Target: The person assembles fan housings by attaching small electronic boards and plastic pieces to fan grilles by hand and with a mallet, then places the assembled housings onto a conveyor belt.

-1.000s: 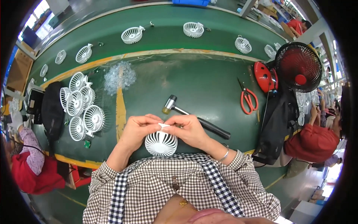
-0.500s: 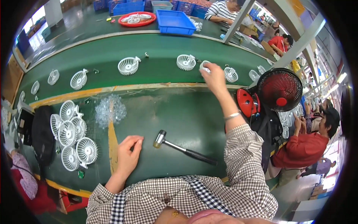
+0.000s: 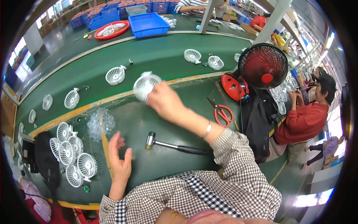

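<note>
At the far left a black bag lay on the green table, next to a cluster of white fan cages, with a small green board just below them. A heap of clear plastic bits came next. The left hand was raised over the table, its fingers spread and holding nothing. Beyond it, the right hand gripped the rim of a blurred white cage, fingers closed on it, in front of the belt's near edge. Below that arm lay a hammer; further right were red-handled pliers, then a black-and-red fan.
</note>
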`<act>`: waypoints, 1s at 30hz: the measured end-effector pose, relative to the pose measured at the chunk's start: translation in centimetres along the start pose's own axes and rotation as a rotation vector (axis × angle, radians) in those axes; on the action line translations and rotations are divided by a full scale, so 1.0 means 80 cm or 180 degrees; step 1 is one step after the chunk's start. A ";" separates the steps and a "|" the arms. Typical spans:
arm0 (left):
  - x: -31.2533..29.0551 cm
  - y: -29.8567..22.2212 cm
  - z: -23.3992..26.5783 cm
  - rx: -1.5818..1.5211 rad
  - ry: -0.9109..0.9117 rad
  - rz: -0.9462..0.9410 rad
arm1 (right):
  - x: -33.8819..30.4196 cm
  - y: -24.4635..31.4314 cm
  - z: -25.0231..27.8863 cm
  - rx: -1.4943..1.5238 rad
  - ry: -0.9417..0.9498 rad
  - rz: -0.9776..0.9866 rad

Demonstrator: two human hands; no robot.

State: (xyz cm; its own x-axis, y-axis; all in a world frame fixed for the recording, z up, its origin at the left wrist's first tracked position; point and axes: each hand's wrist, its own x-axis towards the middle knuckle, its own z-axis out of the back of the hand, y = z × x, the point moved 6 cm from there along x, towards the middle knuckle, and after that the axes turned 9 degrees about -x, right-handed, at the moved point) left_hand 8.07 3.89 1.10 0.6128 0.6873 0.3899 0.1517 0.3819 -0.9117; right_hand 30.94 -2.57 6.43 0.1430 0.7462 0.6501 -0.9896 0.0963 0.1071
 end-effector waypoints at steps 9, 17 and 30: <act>-0.024 -0.071 0.003 0.1902 0.1159 -0.0544 | -0.155 0.175 -0.008 0.1185 0.1502 0.0952; -0.032 -0.007 -0.009 0.0587 0.1293 0.0752 | -0.108 0.095 0.017 0.0163 0.1523 0.0525; -0.041 -0.014 -0.016 0.1343 0.0943 0.0584 | -0.110 0.137 -0.026 0.1737 0.1187 -0.1493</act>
State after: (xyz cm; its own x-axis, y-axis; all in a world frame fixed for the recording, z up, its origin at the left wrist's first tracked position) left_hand 6.91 0.42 0.64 0.8015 0.5857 0.1206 -0.2651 0.5287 -0.8063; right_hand 18.77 -6.68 0.32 0.4305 0.8877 0.1630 -0.6662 0.1907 0.7209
